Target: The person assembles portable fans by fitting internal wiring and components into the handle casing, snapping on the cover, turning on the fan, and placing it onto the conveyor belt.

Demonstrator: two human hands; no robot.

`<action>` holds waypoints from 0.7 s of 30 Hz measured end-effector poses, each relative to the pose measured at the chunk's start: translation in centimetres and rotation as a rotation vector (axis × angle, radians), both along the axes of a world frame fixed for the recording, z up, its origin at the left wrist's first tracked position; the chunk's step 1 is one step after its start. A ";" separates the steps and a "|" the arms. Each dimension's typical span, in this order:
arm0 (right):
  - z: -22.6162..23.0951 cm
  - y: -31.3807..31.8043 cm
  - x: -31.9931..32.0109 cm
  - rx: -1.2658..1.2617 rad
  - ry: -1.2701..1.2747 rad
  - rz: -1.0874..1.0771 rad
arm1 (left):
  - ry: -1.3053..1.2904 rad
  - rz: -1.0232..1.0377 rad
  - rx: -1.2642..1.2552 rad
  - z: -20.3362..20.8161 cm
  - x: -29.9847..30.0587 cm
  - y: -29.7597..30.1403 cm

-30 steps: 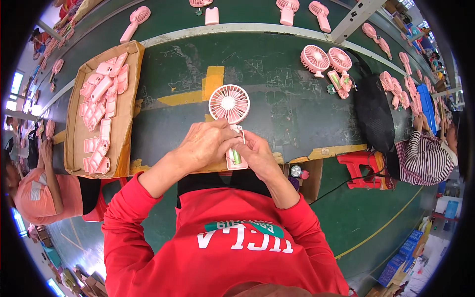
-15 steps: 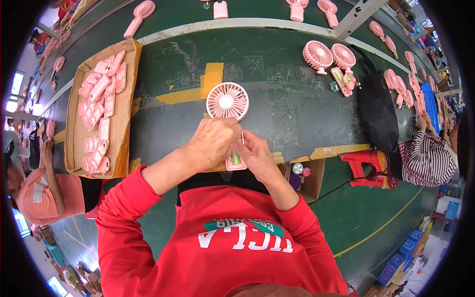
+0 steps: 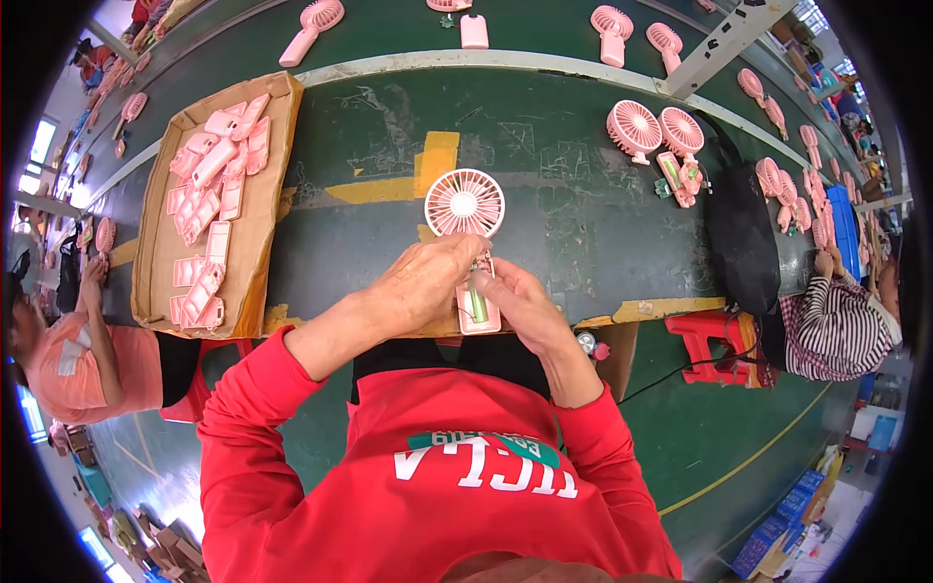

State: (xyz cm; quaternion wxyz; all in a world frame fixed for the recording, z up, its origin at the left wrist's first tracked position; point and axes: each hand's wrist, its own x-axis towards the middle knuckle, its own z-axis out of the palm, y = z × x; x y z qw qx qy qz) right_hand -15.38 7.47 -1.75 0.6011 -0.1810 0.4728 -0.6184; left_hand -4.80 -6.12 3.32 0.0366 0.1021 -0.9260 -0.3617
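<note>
Scuffed dark-green worktop (image 3: 583, 267), patched with yellow tape (image 3: 437, 163), spans the workshop before you. Nearest, your right hand (image 3: 525, 301) grasps the open handle of a pink plastic handheld fan with a round spoked grille (image 3: 465, 204), thumb laid over it beside a green cylindrical cell (image 3: 478, 308) seated in the handle. Your left hand (image 3: 428, 277) is at the fan's neck, thumb and fingertips drawn together; what lies between them is hidden, so whether it grips anything cannot be told. The fan is at the worktop's front edge, directly before your torso, handle toward you, grille away.

To your left, a shallow brown cardboard box (image 3: 251, 248) holds loose pink plastic casing shells (image 3: 214, 163), heaped along its length. To your right, farther back, two pink plastic fans (image 3: 634, 128) lie side by side near a black fabric bag (image 3: 741, 228). Co-workers are at the bench on both sides: one in a salmon top (image 3: 112, 369) at left, one in a striped top (image 3: 841, 325) at right. Beyond a pale metal rail (image 3: 466, 59), further pink fans (image 3: 611, 37) lie spaced apart on green surfacing.
</note>
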 end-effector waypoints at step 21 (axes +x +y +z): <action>-0.4 -1.1 1.0 0.157 0.075 -0.219 | 0.522 0.136 -0.244 -3.9 3.0 1.4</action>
